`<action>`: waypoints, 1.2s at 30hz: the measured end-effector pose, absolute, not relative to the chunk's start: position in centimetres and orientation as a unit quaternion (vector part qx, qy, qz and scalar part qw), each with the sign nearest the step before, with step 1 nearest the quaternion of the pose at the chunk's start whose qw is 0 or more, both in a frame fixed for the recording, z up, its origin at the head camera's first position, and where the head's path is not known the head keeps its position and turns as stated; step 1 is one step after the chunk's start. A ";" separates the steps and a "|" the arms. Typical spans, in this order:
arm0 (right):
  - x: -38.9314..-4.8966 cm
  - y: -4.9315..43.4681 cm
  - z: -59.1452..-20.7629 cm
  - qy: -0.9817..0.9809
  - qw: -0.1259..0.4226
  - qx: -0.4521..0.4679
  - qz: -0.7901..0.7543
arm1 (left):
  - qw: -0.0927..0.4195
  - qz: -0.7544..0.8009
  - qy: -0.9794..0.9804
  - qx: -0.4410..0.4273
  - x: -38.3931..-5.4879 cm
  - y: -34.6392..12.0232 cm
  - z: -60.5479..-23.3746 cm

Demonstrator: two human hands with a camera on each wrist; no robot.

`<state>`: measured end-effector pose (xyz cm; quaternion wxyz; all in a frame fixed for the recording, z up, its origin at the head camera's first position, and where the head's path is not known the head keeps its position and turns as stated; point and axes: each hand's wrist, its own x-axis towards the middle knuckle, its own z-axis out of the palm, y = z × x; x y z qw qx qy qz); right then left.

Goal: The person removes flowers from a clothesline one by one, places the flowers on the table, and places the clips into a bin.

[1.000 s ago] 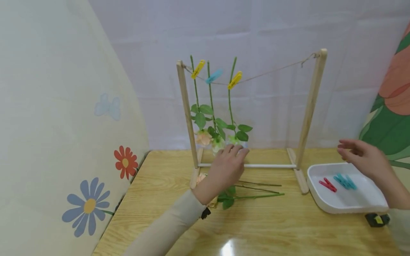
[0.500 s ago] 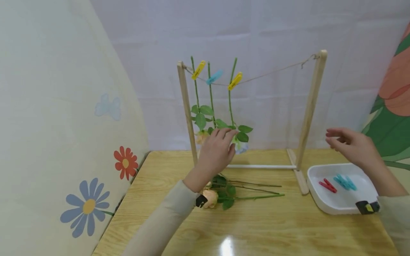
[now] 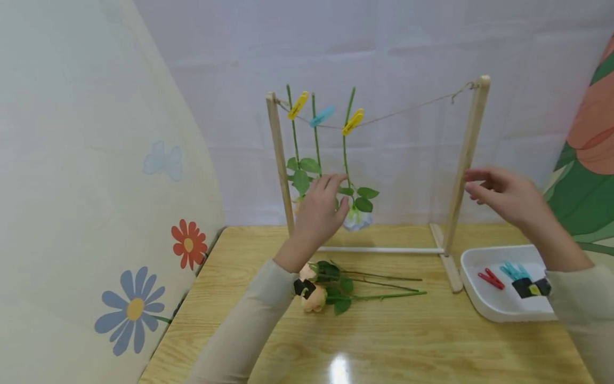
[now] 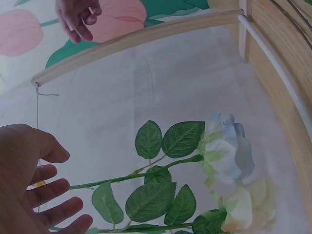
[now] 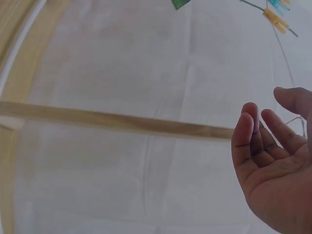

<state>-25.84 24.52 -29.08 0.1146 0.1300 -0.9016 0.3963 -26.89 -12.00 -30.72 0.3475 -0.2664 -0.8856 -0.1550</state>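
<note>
My left hand point(image 3: 320, 210) is raised in front of the hanging roses, fingers apart and nothing in them. Beyond it a pale blue rose point(image 4: 229, 148) hangs head down from a yellow clothespin point(image 3: 353, 122) on the string. A cream rose point(image 4: 251, 207) hangs beside it, its stem in a blue clothespin point(image 3: 322, 116); my hand hides its bloom in the head view. Another yellow clothespin point(image 3: 298, 105) holds the leftmost stem. My right hand point(image 3: 508, 194) hovers near the right post point(image 3: 467, 154), fingers loosely bent, holding nothing.
Several peach roses point(image 3: 314, 300) lie on the wooden table point(image 3: 384, 341) before the rack, stems pointing right. A white tray point(image 3: 489, 309) with a red clothespin point(image 3: 491, 279) and blue clothespins point(image 3: 514, 270) stands at right. A white bar point(image 3: 393, 249) joins the rack's feet.
My left hand has risen and shifted slightly left, uncovering the blue rose and the roses on the table. My right hand has moved left and up from over the tray toward the right post.
</note>
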 end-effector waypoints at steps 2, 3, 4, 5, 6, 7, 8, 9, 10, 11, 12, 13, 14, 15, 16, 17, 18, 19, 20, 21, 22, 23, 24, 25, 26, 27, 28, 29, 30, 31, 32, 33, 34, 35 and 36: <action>-26.0 23.9 -28.5 -0.896 0.121 0.138 0.405 | 0.343 -0.170 -0.887 -0.260 -27.1 -12.0 -30.4; -26.0 23.6 -28.2 -0.892 0.125 0.142 0.411 | 0.341 -0.179 -0.886 -0.257 -27.3 -12.0 -30.2; -26.1 23.3 -27.9 -0.887 0.126 0.146 0.419 | 0.339 -0.186 -0.887 -0.253 -27.4 -12.0 -30.1; -26.2 23.0 -27.7 -0.884 0.128 0.148 0.425 | 0.336 -0.196 -0.887 -0.250 -27.5 -11.9 -29.9; -26.3 22.7 -27.5 -0.880 0.129 0.151 0.432 | 0.333 -0.205 -0.887 -0.246 -27.6 -11.9 -29.7; -26.4 22.4 -27.2 -0.877 0.130 0.153 0.437 | 0.329 -0.215 -0.887 -0.242 -27.7 -11.9 -29.6; -26.5 22.1 -27.1 -0.873 0.130 0.155 0.443 | 0.326 -0.226 -0.887 -0.239 -27.8 -11.8 -29.4; -26.6 21.9 -26.9 -0.872 0.131 0.155 0.446 | 0.323 -0.235 -0.886 -0.236 -27.9 -11.8 -29.3; -26.6 21.6 -26.7 -0.869 0.132 0.156 0.450 | 0.320 -0.244 -0.885 -0.235 -27.9 -11.8 -29.2; -26.7 21.3 -26.6 -0.867 0.133 0.157 0.453 | 0.319 -0.251 -0.884 -0.233 -28.0 -11.7 -29.1; -26.8 21.1 -26.5 -0.864 0.135 0.160 0.458 | 0.317 -0.256 -0.883 -0.232 -28.0 -11.7 -29.1; -26.9 20.9 -26.4 -0.862 0.138 0.161 0.460 | 0.316 -0.259 -0.883 -0.232 -28.1 -11.7 -29.1; -27.0 20.7 -26.3 -0.861 0.139 0.163 0.462 | 0.315 -0.263 -0.882 -0.233 -28.1 -11.7 -29.0; -27.1 20.5 -26.2 -0.860 0.139 0.164 0.463 | 0.314 -0.266 -0.881 -0.233 -28.1 -11.7 -29.0; -27.1 20.3 -26.1 -0.859 0.139 0.164 0.465 | 0.313 -0.268 -0.881 -0.234 -28.2 -11.6 -29.0; -27.3 20.2 -26.0 -0.858 0.139 0.164 0.466 | 0.312 -0.271 -0.881 -0.233 -28.2 -11.6 -28.9; -27.4 20.0 -25.8 -0.858 0.138 0.164 0.467 | 0.310 -0.274 -0.880 -0.232 -28.3 -11.6 -28.8; -27.5 19.8 -25.7 -0.857 0.138 0.164 0.468 | 0.309 -0.278 -0.880 -0.231 -28.4 -11.6 -28.8; -27.5 19.6 -25.5 -0.857 0.139 0.165 0.469 | 0.308 -0.282 -0.880 -0.229 -28.5 -11.5 -28.7; -27.6 19.4 -25.4 -0.854 0.141 0.166 0.472 | 0.306 -0.285 -0.880 -0.226 -28.6 -11.5 -28.6; -27.6 19.2 -25.3 -0.851 0.143 0.167 0.476 | 0.303 -0.291 -0.880 -0.223 -28.6 -11.5 -28.4; -27.7 19.0 -25.2 -0.848 0.146 0.170 0.480 | 0.300 -0.298 -0.880 -0.219 -28.7 -11.5 -28.3; -27.8 18.8 -25.0 -0.844 0.150 0.173 0.485 | 0.296 -0.305 -0.879 -0.215 -28.8 -11.4 -28.2; -27.8 18.6 -24.9 -0.841 0.153 0.175 0.489 | 0.292 -0.313 -0.879 -0.211 -28.9 -11.4 -28.1; -27.9 18.4 -24.9 -0.837 0.157 0.178 0.494 | 0.287 -0.321 -0.879 -0.205 -28.9 -11.4 -28.0; -27.9 18.2 -24.8 -0.833 0.159 0.180 0.498 | 0.282 -0.328 -0.879 -0.201 -29.0 -11.3 -27.9; -28.0 18.0 -24.7 -0.829 0.161 0.181 0.504 | 0.278 -0.336 -0.878 -0.196 -29.1 -11.3 -27.8; -28.1 17.8 -24.6 -0.826 0.163 0.182 0.507 | 0.272 -0.343 -0.879 -0.191 -29.1 -11.2 -27.7; -28.2 17.6 -24.5 -0.823 0.164 0.182 0.513 | 0.267 -0.350 -0.878 -0.186 -29.2 -11.2 -27.6; -28.3 17.5 -24.4 -0.819 0.163 0.182 0.519 | 0.262 -0.355 -0.879 -0.182 -29.2 -11.1 -27.5; -28.4 17.3 -24.3 -0.814 0.163 0.182 0.526 | 0.259 -0.359 -0.879 -0.178 -29.2 -11.1 -27.4; -28.5 17.1 -24.2 -0.811 0.161 0.181 0.532 | 0.255 -0.363 -0.879 -0.175 -29.3 -11.0 -27.3; -28.6 17.0 -24.1 -0.807 0.161 0.181 0.538 | 0.251 -0.369 -0.878 -0.172 -29.3 -10.9 -27.2; -28.7 16.8 -24.0 -0.804 0.159 0.178 0.545 | 0.249 -0.372 -0.878 -0.170 -29.3 -10.9 -27.1; -28.8 16.6 -23.9 -0.799 0.159 0.177 0.552 | 0.248 -0.376 -0.877 -0.169 -29.4 -10.8 -27.1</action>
